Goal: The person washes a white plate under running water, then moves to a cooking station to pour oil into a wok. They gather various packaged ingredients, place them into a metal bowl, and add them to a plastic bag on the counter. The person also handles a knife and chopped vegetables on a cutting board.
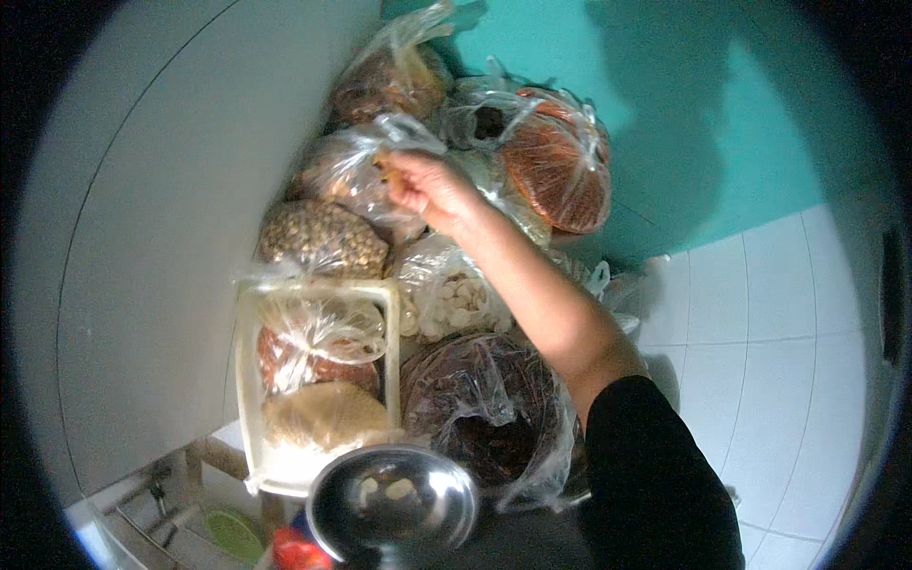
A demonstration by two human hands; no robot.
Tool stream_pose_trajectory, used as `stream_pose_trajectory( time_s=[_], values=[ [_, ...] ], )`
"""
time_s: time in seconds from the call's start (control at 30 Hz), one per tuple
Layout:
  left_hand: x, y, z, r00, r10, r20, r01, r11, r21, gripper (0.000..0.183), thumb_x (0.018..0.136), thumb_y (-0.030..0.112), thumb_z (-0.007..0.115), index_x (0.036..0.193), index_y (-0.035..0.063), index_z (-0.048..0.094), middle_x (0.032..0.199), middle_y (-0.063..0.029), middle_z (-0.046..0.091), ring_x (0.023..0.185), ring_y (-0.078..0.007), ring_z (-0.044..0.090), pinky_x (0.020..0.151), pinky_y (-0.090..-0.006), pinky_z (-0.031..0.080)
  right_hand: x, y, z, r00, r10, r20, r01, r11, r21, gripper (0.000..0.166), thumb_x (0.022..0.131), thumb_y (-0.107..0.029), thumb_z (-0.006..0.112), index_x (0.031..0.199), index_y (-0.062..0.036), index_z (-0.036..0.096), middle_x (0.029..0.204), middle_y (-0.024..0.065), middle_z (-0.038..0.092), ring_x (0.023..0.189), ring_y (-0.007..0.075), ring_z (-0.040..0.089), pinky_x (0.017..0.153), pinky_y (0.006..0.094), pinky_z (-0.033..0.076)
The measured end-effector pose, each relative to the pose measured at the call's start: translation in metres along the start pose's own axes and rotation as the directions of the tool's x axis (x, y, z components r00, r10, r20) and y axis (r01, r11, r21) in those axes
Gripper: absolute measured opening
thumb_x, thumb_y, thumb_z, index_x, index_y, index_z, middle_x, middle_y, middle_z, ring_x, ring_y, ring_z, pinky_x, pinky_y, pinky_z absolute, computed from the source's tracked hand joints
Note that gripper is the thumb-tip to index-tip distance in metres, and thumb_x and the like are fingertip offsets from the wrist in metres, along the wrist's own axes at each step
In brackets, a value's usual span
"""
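Note:
My right hand (pixel 431 189) reaches over a clear plastic bag (pixel 338 167) of brownish food. A small orange-brown piece (pixel 388 171) is pinched between its fingers; what it is I cannot tell. Below my forearm lies an open-topped plastic bag (pixel 456 288) of pale round slices. A shiny metal bowl (pixel 335 509) is close to me at the bottom, with a few pale pieces (pixel 399 489) inside. My left hand is out of view.
A white plastic tray (pixel 246 399) holds a knotted bag of reddish food (pixel 281 363) and a bag of tan food (pixel 324 413). Around it are a bag of mottled pieces (pixel 320 239), a large dark-filled bag (pixel 477 370) and an orange-red bag (pixel 552 167). Walls flank both sides.

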State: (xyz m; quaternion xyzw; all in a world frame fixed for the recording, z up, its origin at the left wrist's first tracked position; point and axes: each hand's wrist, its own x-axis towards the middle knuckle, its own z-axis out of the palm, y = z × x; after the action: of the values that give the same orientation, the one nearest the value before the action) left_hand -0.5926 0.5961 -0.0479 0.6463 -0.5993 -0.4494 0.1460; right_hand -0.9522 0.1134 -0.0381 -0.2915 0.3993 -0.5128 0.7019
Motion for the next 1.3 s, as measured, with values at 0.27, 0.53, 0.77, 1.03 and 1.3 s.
stream_pose_trajectory(
  time_s=[0.27, 0.53, 0.77, 1.03, 1.3],
  values=[
    [0.000, -0.020, -0.005, 0.997, -0.067, -0.025, 0.065, 0.996, -0.061, 0.026, 0.079, 0.000, 0.047, 0.099, -0.0026, 0.064, 0.087, -0.0142, 0.067, 0.081, -0.0237, 0.064, 0.075, -0.0337, 0.052, -0.055, -0.015, 0.019, 0.985, -0.169, -0.047, 0.170, 0.985, 0.016, 0.023, 0.089, -0.023, 0.058, 0.102, -0.0039, 0.057, 0.093, 0.0080, 0.064, 0.083, 0.0173, 0.063, 0.071, 0.0309, 0.053],
    [0.000, -0.027, -0.009, 0.991, -0.136, 0.001, 0.128, 0.929, -0.348, 0.031, 0.076, -0.002, 0.049, 0.104, -0.0053, 0.060, 0.097, -0.0157, 0.065, 0.091, -0.0253, 0.061, 0.084, -0.0359, 0.048, -0.148, -0.018, 0.054, 0.953, 0.039, 0.301, -0.071, 0.993, 0.096, 0.027, 0.088, -0.019, 0.058, 0.111, -0.0032, 0.053, 0.090, 0.0077, 0.062, 0.080, 0.0160, 0.063, 0.068, 0.0285, 0.054],
    [-0.002, -0.080, 0.001, 0.944, -0.327, 0.051, 0.309, 0.818, -0.486, 0.030, 0.082, 0.011, 0.054, 0.108, -0.0038, 0.059, 0.104, -0.0168, 0.063, 0.094, -0.0255, 0.060, 0.085, -0.0388, 0.048, -0.200, -0.017, 0.056, 0.944, 0.103, 0.313, -0.147, 0.982, 0.119, 0.022, 0.094, -0.022, 0.050, 0.107, -0.0062, 0.040, 0.087, 0.0147, 0.064, 0.070, 0.0194, 0.063, 0.060, 0.0302, 0.053],
    [0.010, -0.008, -0.011, 0.980, -0.188, -0.064, 0.143, 0.890, -0.432, 0.038, 0.072, 0.005, 0.059, 0.108, -0.0047, 0.059, 0.101, -0.0183, 0.063, 0.097, -0.0278, 0.060, 0.086, -0.0408, 0.049, -0.225, -0.005, 0.053, 0.944, -0.002, 0.329, -0.003, 1.000, 0.014, 0.019, 0.095, -0.013, 0.047, 0.109, -0.0025, 0.039, 0.080, 0.0155, 0.064, 0.056, 0.0165, 0.060, 0.048, 0.0265, 0.050],
    [0.011, -0.032, -0.021, 0.979, -0.199, -0.035, 0.179, 0.936, -0.304, 0.026, 0.073, 0.001, 0.055, 0.097, -0.0060, 0.064, 0.090, -0.0164, 0.066, 0.087, -0.0244, 0.063, 0.080, -0.0358, 0.050, -0.255, 0.003, 0.074, 0.929, -0.099, 0.358, 0.131, 0.989, -0.068, 0.016, 0.094, -0.003, 0.044, 0.110, -0.0008, 0.041, 0.077, 0.0109, 0.060, 0.050, 0.0100, 0.056, 0.044, 0.0209, 0.046]
  ],
)
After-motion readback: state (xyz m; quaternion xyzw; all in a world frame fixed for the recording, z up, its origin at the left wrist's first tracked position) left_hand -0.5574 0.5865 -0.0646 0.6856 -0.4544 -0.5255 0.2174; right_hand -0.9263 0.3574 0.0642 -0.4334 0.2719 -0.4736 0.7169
